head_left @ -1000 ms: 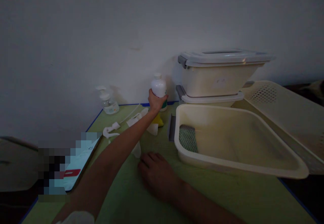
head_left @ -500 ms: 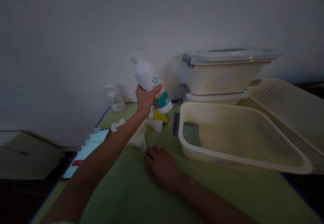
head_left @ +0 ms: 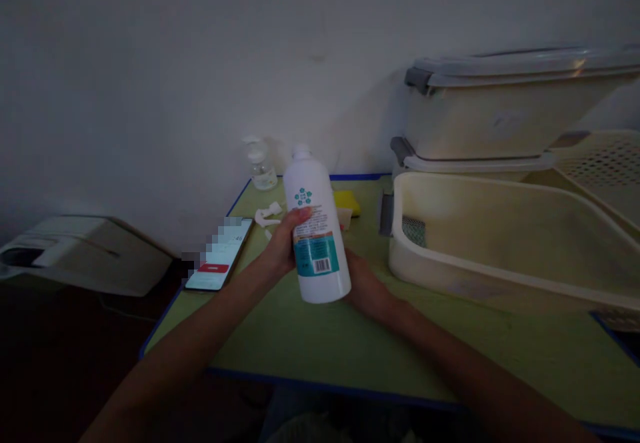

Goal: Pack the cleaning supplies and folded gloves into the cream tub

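A white plastic bottle [head_left: 314,229] with a green and teal label is in my left hand [head_left: 286,239], whose thumb lies across the label. The bottle leans slightly, base towards me, and its neck shows no pump or trigger. My right hand [head_left: 363,283] is behind the bottle's lower right side. The bottle hides its fingers, so I cannot tell whether they touch it. On the table behind lie a white hook-shaped plastic piece [head_left: 269,213] and a yellow item [head_left: 347,202], both partly near the bottle.
A phone [head_left: 220,259] lies at the table's left edge, with a small pump bottle [head_left: 263,166] behind it. To the right stands a cream basin [head_left: 450,263] with a green scouring pad [head_left: 414,231] inside. Lidded bins [head_left: 500,119] are stacked behind, beside a perforated tray [head_left: 600,163].
My left hand has brought the bottle closer and turned it more upright, its label facing me. My right hand has moved from the tabletop to behind the bottle. The view has shifted.
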A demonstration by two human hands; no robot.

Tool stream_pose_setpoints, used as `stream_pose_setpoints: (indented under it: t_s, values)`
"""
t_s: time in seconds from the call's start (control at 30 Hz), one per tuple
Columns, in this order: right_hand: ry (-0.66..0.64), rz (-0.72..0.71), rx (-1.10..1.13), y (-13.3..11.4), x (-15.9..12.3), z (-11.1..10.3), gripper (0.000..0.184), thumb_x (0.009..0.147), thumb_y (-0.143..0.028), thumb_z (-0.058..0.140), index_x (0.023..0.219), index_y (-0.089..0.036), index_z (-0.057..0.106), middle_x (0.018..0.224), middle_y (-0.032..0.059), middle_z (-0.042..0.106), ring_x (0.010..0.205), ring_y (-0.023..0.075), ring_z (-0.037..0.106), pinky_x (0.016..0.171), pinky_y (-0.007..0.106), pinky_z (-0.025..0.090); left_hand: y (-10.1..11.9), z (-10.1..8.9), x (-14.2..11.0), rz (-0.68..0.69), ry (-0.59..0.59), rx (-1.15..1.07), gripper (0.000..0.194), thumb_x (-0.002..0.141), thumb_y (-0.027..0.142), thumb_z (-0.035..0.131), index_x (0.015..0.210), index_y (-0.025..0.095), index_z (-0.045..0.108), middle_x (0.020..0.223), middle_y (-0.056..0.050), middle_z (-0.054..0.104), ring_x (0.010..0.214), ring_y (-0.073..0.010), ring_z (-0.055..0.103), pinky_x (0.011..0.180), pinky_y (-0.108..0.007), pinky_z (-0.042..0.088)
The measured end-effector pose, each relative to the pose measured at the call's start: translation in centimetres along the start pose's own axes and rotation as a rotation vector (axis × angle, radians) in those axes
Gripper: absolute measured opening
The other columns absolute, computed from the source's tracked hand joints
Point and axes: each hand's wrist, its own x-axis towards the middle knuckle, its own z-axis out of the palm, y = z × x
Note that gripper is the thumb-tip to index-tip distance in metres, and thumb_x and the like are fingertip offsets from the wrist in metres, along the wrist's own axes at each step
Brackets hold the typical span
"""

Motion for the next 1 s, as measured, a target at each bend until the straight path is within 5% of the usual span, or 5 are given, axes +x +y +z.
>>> stream_pose_setpoints:
  t_s: [0.2, 0.33, 0.43, 0.67, 1.0]
  values:
    - [0.127, 0.155, 0.422, -0.6, 0.4, 0.6, 0.048, 0.095, -0.049, 0.014, 0.131, -0.025, 0.035, 0.118, 0.0094, 0.059, 0.098, 0.021, 0.062, 0.082, 0.042, 0.051, -2.4, -1.4, -1.0, 0.028, 0.01, -0.016, 0.036, 0.052, 0.033, 0.069, 0.08, 0.013, 0.057, 0.068, -0.007, 0.067, 0.077, -0.0283, 0.067, 0.068, -0.038, 0.054]
    - [0.102, 0.281, 0.821, -1.9, -0.3, 1.7, 0.072, 0.079, -0.064, 0.049, 0.136, -0.027, 0.027, 0.129, 0.0093, 0.052, 0.111, 0.0247, 0.055, 0.091, 0.044, 0.047, -3.4, -1.7, -1.2, 0.021, 0.021, -0.039, 0.037, 0.053, 0.034, 0.071, 0.08, 0.013, 0.058, 0.068, -0.005, 0.066, 0.071, -0.0235, 0.065, 0.065, -0.034, 0.052]
    - [0.081, 0.335, 0.857, -2.4, -1.0, 2.1, 0.097, 0.062, -0.058, 0.072, 0.138, -0.026, 0.021, 0.132, 0.0112, 0.047, 0.116, 0.0273, 0.051, 0.095, 0.046, 0.044, -4.0, -1.8, -1.3, -0.01, 0.038, -0.06, 0.041, 0.052, 0.038, 0.075, 0.08, 0.014, 0.057, 0.068, -0.003, 0.064, 0.064, -0.0187, 0.062, 0.06, -0.03, 0.049]
    - [-0.029, 0.348, 0.879, -2.5, -1.4, 2.2, 0.098, 0.063, -0.06, 0.071, 0.135, -0.025, 0.014, 0.128, 0.0126, 0.049, 0.114, 0.0263, 0.052, 0.094, 0.045, 0.045, -4.5, -2.2, -1.4, 0.035, 0.009, -0.058, 0.06, 0.054, 0.065, 0.069, 0.086, 0.015, 0.057, 0.072, -0.004, 0.066, 0.067, -0.0191, 0.063, 0.066, -0.032, 0.05]
    - [-0.104, 0.332, 0.908, -2.6, -1.7, 2.1, 0.086, 0.062, -0.058, 0.073, 0.126, -0.024, 0.026, 0.129, 0.0126, 0.049, 0.116, 0.0265, 0.051, 0.096, 0.044, 0.044, -4.8, -3.0, -1.8, 0.146, -0.017, 0.062, 0.056, 0.066, 0.069, 0.057, 0.087, 0.017, 0.058, 0.076, -0.006, 0.067, 0.075, -0.0234, 0.063, 0.071, -0.036, 0.05]
